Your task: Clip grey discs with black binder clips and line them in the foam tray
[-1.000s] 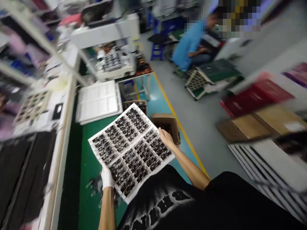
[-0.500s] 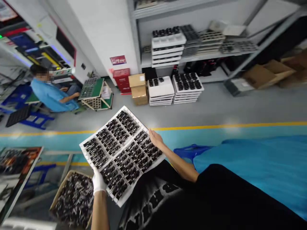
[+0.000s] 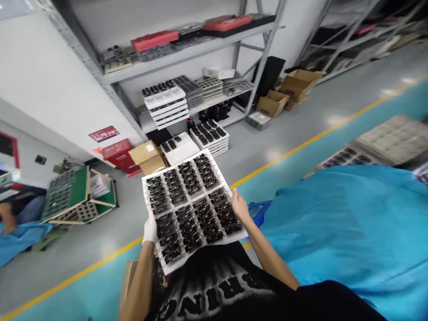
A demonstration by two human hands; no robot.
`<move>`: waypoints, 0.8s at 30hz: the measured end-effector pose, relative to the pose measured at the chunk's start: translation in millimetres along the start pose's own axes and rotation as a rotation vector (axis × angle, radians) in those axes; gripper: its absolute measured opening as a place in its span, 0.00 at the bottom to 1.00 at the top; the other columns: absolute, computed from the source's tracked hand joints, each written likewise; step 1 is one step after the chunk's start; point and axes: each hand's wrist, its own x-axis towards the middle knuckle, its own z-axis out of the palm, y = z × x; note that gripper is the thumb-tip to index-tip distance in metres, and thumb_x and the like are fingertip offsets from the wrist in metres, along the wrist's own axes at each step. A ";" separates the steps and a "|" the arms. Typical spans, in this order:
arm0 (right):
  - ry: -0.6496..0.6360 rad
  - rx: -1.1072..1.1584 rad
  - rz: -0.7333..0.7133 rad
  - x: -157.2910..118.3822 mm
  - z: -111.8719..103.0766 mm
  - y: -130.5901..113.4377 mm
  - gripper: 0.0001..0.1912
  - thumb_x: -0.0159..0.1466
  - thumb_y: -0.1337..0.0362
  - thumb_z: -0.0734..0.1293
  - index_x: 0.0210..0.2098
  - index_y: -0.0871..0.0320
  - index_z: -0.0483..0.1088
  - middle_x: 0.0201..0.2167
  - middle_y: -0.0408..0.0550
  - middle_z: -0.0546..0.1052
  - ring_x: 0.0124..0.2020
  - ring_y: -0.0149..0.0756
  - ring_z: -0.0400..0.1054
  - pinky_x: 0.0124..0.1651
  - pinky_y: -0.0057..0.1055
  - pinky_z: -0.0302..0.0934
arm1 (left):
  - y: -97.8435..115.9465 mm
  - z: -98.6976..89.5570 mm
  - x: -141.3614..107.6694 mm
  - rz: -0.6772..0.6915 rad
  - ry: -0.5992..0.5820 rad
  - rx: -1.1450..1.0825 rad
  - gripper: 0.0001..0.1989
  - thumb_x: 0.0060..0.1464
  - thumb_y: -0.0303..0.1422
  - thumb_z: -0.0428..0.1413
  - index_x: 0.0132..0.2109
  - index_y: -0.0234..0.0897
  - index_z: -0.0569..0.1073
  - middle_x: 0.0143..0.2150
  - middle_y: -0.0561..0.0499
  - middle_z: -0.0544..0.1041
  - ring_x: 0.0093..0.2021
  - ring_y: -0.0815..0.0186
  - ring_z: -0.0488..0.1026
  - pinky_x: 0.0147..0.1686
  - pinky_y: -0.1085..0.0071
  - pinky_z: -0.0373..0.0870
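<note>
Beside metal shelving point(image 3: 187, 54), white tray point(image 3: 170, 267) of dark parts point(image 3: 193, 180) held before the body
Wearer has swung round from the bench, likely carrying it; gloved left hand point(image 3: 150, 229), bare right hand point(image 3: 240, 207) grip opposite edges, closed, fingers partly hidden

White tray point(image 3: 170, 266) held in front of the black shirt point(image 3: 220, 290), slightly tilted in view. Left hand point(image 3: 150, 228), white-gloved, at its left edge; right hand point(image 3: 240, 206), bare, at its right edge. Crosswise divider, two rows of compartments, all carrying small dark parts point(image 3: 193, 223) with thin shiny pins.

Beyond: metal rack point(image 3: 187, 55), red boxes point(image 3: 155, 41) on the upper shelf, white tray stack point(image 3: 167, 111) lower down. On the floor by the rack, two more stacks point(image 3: 214, 145), brown carton point(image 3: 149, 158), red carton point(image 3: 120, 154). Yellow line point(image 3: 274, 160) crosses the floor. Right side: blue cloth point(image 3: 341, 223). Far left: green cart point(image 3: 78, 191), beside it a person's arm point(image 3: 8, 217), blurred.
</note>
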 end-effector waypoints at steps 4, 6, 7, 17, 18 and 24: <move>0.098 0.057 0.111 29.0 -15.0 1.3 0.48 0.77 0.40 0.40 0.68 0.67 0.72 0.66 0.71 0.76 0.71 0.58 0.69 0.73 0.47 0.57 | 62.8 47.7 46.2 0.059 -0.160 0.042 0.43 0.70 0.63 0.38 0.56 0.30 0.82 0.52 0.35 0.86 0.51 0.52 0.85 0.50 0.62 0.83; 0.136 0.078 0.152 51.7 -18.0 -7.8 0.48 0.77 0.40 0.40 0.69 0.69 0.71 0.68 0.72 0.74 0.72 0.60 0.67 0.74 0.49 0.56 | 94.9 69.2 70.9 0.103 -0.205 0.065 0.42 0.70 0.63 0.39 0.54 0.31 0.82 0.53 0.35 0.86 0.52 0.53 0.85 0.52 0.62 0.83; 0.152 0.087 0.169 65.3 -19.3 -15.3 0.48 0.77 0.41 0.40 0.69 0.70 0.71 0.68 0.72 0.74 0.72 0.61 0.66 0.74 0.50 0.55 | 112.0 78.9 83.8 0.124 -0.216 0.078 0.42 0.71 0.63 0.39 0.52 0.31 0.83 0.53 0.34 0.86 0.53 0.53 0.85 0.54 0.62 0.82; 0.301 0.160 0.293 206.4 -53.8 -99.6 0.51 0.76 0.38 0.40 0.72 0.70 0.68 0.71 0.70 0.71 0.75 0.60 0.63 0.76 0.49 0.53 | 288.9 170.3 195.9 0.256 -0.325 0.197 0.45 0.71 0.63 0.34 0.56 0.30 0.81 0.64 0.32 0.81 0.67 0.47 0.77 0.69 0.58 0.71; 0.318 0.170 0.316 216.5 -58.0 -99.2 0.51 0.76 0.37 0.40 0.72 0.69 0.67 0.71 0.70 0.71 0.75 0.60 0.63 0.77 0.49 0.52 | 304.7 183.8 203.1 0.273 -0.340 0.213 0.45 0.71 0.63 0.35 0.57 0.30 0.81 0.65 0.32 0.80 0.68 0.48 0.77 0.70 0.58 0.70; 0.412 0.217 0.401 288.3 -95.9 -74.6 0.58 0.72 0.34 0.36 0.72 0.76 0.65 0.70 0.77 0.70 0.76 0.66 0.62 0.77 0.55 0.53 | 411.2 290.3 225.1 0.395 -0.416 0.309 0.45 0.71 0.62 0.35 0.64 0.30 0.78 0.69 0.34 0.77 0.73 0.47 0.71 0.72 0.59 0.67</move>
